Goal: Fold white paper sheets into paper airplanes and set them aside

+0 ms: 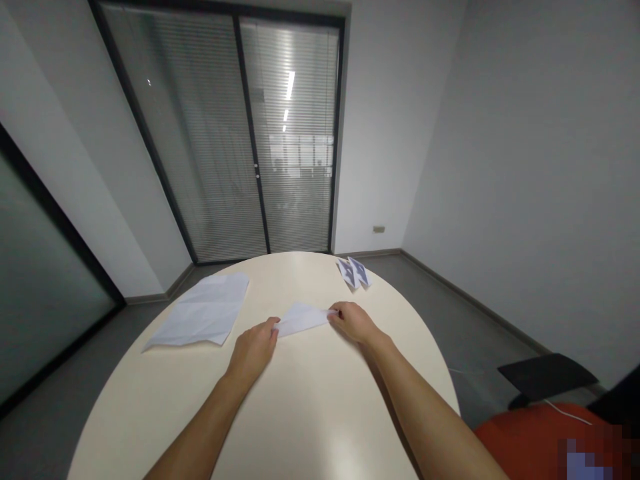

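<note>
Between my two hands is a small folded piece of white paper (303, 318), roughly triangular, its peak pointing away from me. My left hand (254, 345) pinches its left corner between thumb and fingers. At the right corner, the fingers of my right hand (354, 321) are closed on the paper. A larger creased white sheet (203, 312) lies flat to the left of my left hand. Beyond my right hand stand two small folded papers (354, 273) with dark printed patterns, side by side.
The round cream table (300, 413) carries all the papers. To the lower right is a red chair seat (525, 433) with a black armrest (549, 375). Glass panels with blinds (295, 133) stand behind the table, and a grey wall (540, 180) rises on the right.
</note>
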The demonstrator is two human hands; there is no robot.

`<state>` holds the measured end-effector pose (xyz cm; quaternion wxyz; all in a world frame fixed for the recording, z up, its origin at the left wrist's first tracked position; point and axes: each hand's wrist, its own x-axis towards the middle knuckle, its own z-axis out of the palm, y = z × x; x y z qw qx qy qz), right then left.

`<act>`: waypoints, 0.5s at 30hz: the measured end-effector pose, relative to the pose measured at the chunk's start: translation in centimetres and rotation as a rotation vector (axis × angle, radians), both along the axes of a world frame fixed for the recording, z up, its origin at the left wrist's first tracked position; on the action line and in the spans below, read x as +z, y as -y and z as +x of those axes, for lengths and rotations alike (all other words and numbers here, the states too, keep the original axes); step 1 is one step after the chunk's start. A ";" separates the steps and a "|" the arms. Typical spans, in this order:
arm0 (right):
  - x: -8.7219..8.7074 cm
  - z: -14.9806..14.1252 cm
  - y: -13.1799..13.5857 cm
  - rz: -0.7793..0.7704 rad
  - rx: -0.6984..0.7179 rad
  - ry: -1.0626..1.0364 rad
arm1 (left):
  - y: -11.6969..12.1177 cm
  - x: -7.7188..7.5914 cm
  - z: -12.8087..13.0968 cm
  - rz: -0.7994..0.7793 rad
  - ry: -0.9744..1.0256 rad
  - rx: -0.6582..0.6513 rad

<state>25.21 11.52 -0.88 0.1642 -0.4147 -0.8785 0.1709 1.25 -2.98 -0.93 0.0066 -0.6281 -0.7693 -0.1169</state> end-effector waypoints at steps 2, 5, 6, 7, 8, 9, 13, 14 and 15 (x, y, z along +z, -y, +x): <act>-0.1 0.0 0.0 -0.007 -0.010 -0.018 | -0.1 -0.2 -0.3 0.009 0.022 0.019; -0.1 -0.1 0.0 -0.010 -0.020 -0.016 | -0.2 -0.5 -0.5 0.012 0.045 0.038; -0.2 -0.2 0.0 -0.009 -0.024 -0.010 | -0.2 -0.5 -0.5 0.011 0.053 0.041; -0.2 -0.2 0.0 -0.008 -0.030 -0.004 | -0.2 -0.6 -0.6 0.011 0.062 0.044; -0.2 -0.3 0.1 -0.006 -0.037 0.002 | -0.2 -0.6 -0.6 0.009 0.073 0.048; -0.3 -0.3 0.1 -0.003 -0.044 0.005 | -0.3 -0.7 -0.6 0.006 0.085 0.054; -0.6 -0.6 0.2 0.013 -0.047 -0.024 | -0.4 -1.1 -0.6 0.018 0.119 0.054; -0.7 -0.6 0.2 0.015 -0.046 -0.036 | -0.4 -1.2 -0.6 0.030 0.125 0.047; -0.9 -0.6 0.2 0.015 -0.047 -0.048 | -0.4 -1.4 -0.7 0.048 0.131 0.040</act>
